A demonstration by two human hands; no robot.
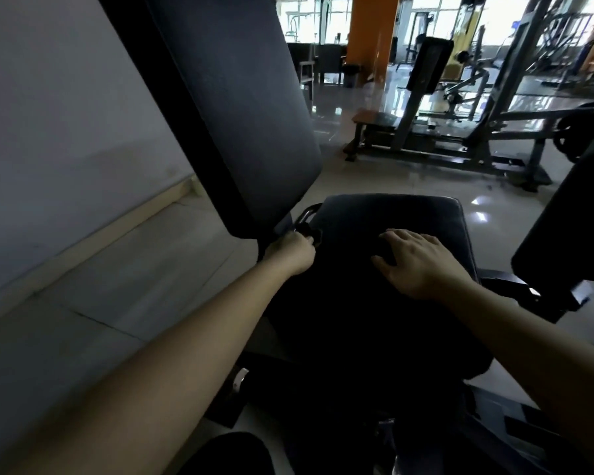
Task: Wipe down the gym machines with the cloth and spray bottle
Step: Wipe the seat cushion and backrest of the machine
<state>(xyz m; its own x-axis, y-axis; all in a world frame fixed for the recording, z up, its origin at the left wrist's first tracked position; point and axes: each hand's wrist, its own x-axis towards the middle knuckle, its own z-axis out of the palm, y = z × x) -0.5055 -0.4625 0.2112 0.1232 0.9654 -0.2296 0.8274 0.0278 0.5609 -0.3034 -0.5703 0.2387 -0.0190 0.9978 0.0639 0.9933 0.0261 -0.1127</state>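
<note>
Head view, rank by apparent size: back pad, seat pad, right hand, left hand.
1. back pad
2. seat pad, close behind; its near edge is lost in shadow, so unsure
3. right hand, spread flat
4. left hand, curled, so looks smaller

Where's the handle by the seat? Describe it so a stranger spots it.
Find the tall back pad by the wall and follow it down to the seat. The handle is the curved black metal loop in that gap, gripped by the left hand; unlike the pads, it is bare.
</note>
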